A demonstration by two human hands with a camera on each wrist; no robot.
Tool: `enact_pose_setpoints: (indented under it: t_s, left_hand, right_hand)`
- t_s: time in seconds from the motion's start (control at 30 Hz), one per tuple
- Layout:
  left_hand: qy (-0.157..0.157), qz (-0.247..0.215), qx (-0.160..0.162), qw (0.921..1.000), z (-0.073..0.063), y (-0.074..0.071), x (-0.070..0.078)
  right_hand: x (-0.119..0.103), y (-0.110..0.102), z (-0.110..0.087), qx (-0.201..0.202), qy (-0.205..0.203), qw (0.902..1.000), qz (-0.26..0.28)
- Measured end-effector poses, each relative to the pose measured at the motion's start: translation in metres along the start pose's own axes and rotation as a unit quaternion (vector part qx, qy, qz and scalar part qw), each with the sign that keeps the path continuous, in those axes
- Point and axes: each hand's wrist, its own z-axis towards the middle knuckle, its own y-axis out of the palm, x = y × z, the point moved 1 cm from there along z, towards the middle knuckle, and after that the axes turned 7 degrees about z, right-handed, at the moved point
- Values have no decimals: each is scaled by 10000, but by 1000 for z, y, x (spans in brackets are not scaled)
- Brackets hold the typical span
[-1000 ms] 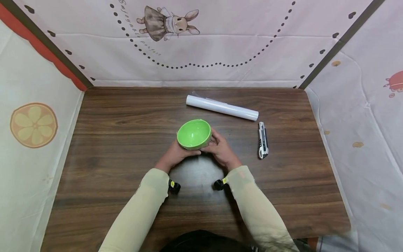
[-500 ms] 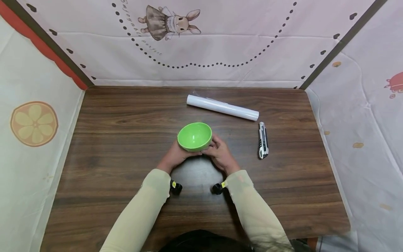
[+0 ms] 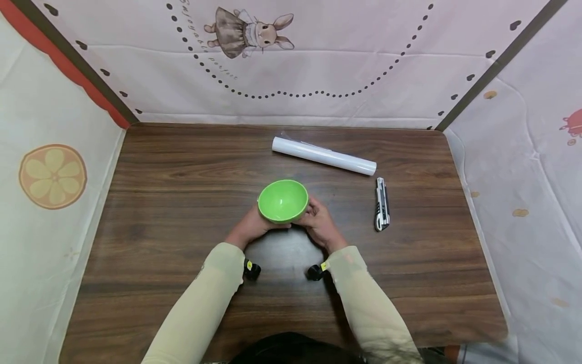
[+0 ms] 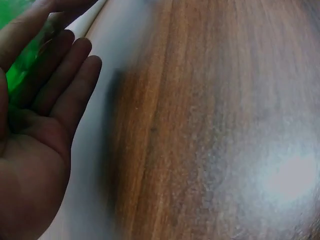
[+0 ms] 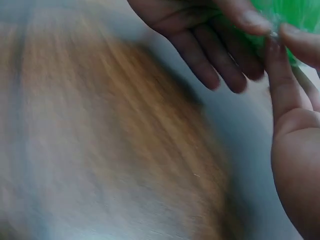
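In the head view a bright green bowl [image 3: 283, 201] is between the two hands, its opening facing up toward the camera. The left hand [image 3: 252, 225] holds it from the left, with the thumb along the near side. From the right, the right hand [image 3: 322, 225] grips it, fingers partly hidden behind the wall. Seen from the right wrist, thumbs and fingertips meet at the green wall [image 5: 295, 15], where something clear and wrinkled, like plastic film [image 5: 274, 34], shows between them. Three fingers [image 4: 75, 80] of the left hand extend beneath the bowl.
Behind the bowl, to the right, a white roll [image 3: 324, 155] lies at a slant on the wooden table [image 3: 182, 167], with a clear edge along it. A utility knife [image 3: 382, 205] lies right of the hands. Printed cloth walls [image 3: 318, 71] enclose the back and sides.
The bowl and both hands have come slightly nearer the body, and the bowl's opening looks a little more level. The roll and the utility knife stay where they were.
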Motion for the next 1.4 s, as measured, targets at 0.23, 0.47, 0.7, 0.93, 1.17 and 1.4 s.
enact_pose_setpoints:
  t_s: [0.23,0.47,0.7,0.93,1.17,1.4]
  left_hand:
    - [97,-225,86,9997,5,0,-5]
    - [-40,-321,279,9991,8,0,-22]
    - [-365,1180,319,9918,11,2,-18]
    - [-1384,-1011,649,9831,12,-6,-22]
    - [-1382,-2477,747,9560,11,-14,-16]
    - [-1151,-2449,584,9609,12,-15,-11]
  right_hand:
    - [-4,5,1,205,-40,9998,63]
    - [-11,10,0,271,187,9982,506]
    - [-12,18,2,455,-219,9978,433]
    - [-6,19,8,1310,-553,9893,320]
    - [-9,15,12,1831,-665,9803,-330]
    - [-12,14,14,1705,-512,9808,-801]
